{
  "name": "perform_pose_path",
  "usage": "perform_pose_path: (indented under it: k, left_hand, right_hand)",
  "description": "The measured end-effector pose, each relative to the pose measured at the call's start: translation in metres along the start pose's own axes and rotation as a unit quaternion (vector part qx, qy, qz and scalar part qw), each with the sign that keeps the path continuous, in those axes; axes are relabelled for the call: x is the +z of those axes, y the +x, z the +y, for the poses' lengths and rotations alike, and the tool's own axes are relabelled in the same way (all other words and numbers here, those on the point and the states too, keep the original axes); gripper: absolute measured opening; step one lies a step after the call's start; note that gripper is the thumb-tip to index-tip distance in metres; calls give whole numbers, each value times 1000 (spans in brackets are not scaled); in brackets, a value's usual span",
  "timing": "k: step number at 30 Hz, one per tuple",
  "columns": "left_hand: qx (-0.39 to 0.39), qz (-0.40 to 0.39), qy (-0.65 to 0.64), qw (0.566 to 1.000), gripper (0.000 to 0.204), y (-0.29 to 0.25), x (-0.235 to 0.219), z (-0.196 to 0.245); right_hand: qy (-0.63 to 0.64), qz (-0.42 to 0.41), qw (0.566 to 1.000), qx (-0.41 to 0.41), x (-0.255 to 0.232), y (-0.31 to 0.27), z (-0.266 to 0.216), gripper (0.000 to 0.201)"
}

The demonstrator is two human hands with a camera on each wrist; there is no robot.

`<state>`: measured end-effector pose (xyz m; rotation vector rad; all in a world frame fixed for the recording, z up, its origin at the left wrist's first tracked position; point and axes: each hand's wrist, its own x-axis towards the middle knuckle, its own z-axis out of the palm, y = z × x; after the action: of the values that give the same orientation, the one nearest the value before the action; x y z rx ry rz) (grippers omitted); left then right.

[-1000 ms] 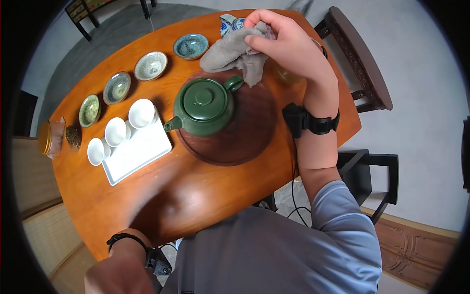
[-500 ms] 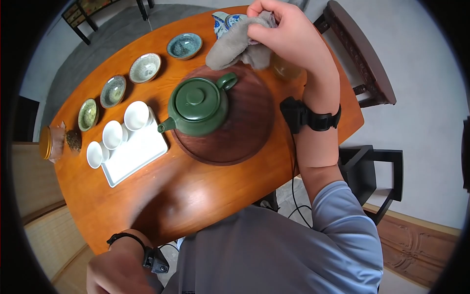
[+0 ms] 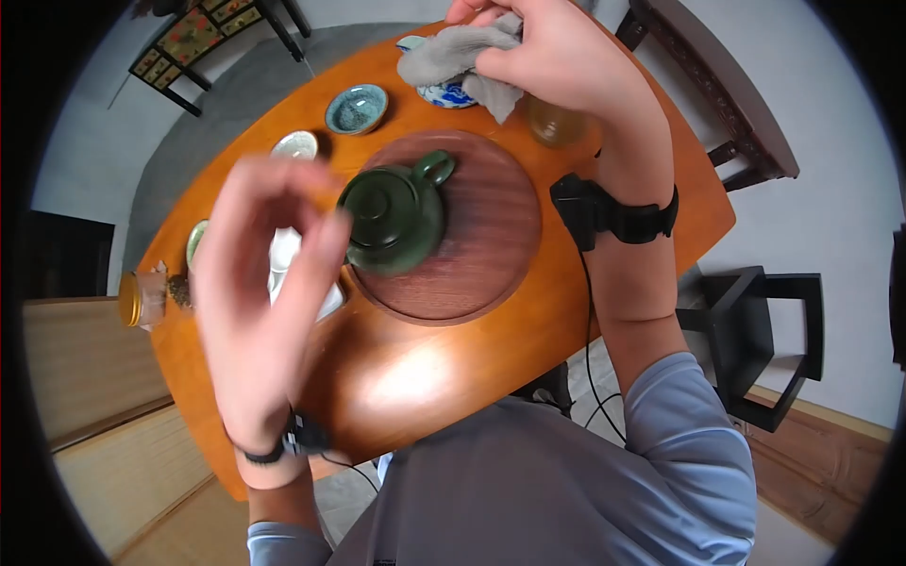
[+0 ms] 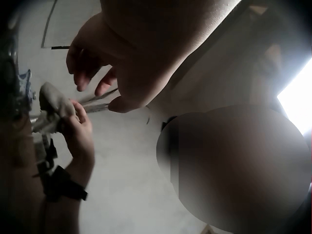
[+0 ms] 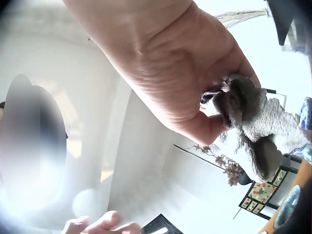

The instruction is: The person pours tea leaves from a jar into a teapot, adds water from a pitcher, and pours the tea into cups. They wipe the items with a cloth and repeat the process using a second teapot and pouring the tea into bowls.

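My right hand (image 3: 566, 61) grips a bunched grey cloth (image 3: 453, 55) between thumb and fingers at the far side of the table. Beneath the cloth, partly covered by it, is a blue-and-white porcelain pot (image 3: 445, 94). In the right wrist view, folds of the cloth (image 5: 258, 126) hang from the grip. My left hand (image 3: 255, 292), blurred, is raised over the table's left part, its fingers loosely bent around nothing. It overlaps the green teapot's (image 3: 401, 226) spout side in the head view. That lidded teapot sits on a round dark wooden board (image 3: 495, 236).
Glazed bowls, one of them blue-green (image 3: 357, 109), line the far left edge. White cups (image 3: 285, 247) and a white tray (image 3: 332, 300) are partly hidden behind my left hand. A yellow-lidded jar (image 3: 142, 300) stands far left; an amber glass vessel (image 3: 557, 123) is below my right wrist.
My left hand has risen from the table's near left edge to above the cups and tray. The right hand still holds the cloth, now slightly farther away, uncovering the porcelain pot's lower body.
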<state>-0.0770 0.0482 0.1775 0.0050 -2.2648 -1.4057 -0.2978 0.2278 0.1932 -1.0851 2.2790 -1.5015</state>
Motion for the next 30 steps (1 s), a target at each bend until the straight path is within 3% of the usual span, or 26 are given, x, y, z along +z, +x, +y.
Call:
perform_pose_path:
  k: [2,4,7,11,13,15,17,20,21,22,23,24,25,27,29,30]
  left_hand:
    - [-57,-56,113,990,35,43,2,-23]
    - [-73,-121,218,966,44,88,3,-60]
    - [-43,-179,404,896,64,136,11,-119]
    - [-78,-279,477,830,79,167,23,-164]
    - [-93,-316,493,806,82,175,23,-182]
    - [-69,-331,409,848,81,182,21,-195]
    - [-46,-309,418,853,78,177,21,-184]
    - [-43,-263,376,887,73,174,16,-177]
    - [-68,-214,303,926,71,173,13,-171]
    - [-89,-163,228,956,70,174,12,-158]
    - [-83,-164,231,955,70,174,11,-140]
    - [-104,-123,200,966,68,172,9,-122]
    - [-125,-81,168,974,68,168,8,-101]
    - [-119,-77,153,978,66,157,11,-68]
    - [-118,-48,141,982,62,144,17,-46]
    - [-121,-32,127,984,59,140,19,-40]
  right_hand:
    - [47,-3,998,44,-2,1,-3,16]
    - [47,-80,995,23,-13,4,5,15]
    - [13,-9,998,68,-2,-4,-9,16]
    - [48,-9,999,13,-4,4,13,11]
    - [86,-3,994,63,-5,2,4,9]
    - [128,-8,990,56,-3,9,13,11]
    - [189,6,981,48,0,16,26,12]
    - [205,50,977,15,8,31,40,19]
    - [206,53,977,12,13,33,43,19]
    - [126,109,986,-7,19,35,41,22]
    - [44,165,985,-25,26,38,41,30]
    - [89,197,976,-39,40,45,51,43]
    - [52,224,972,-49,50,45,47,41]
    - [174,211,959,-70,79,40,40,40]
    - [322,235,909,-121,111,35,33,35]
    - [415,245,863,-147,124,33,31,29]
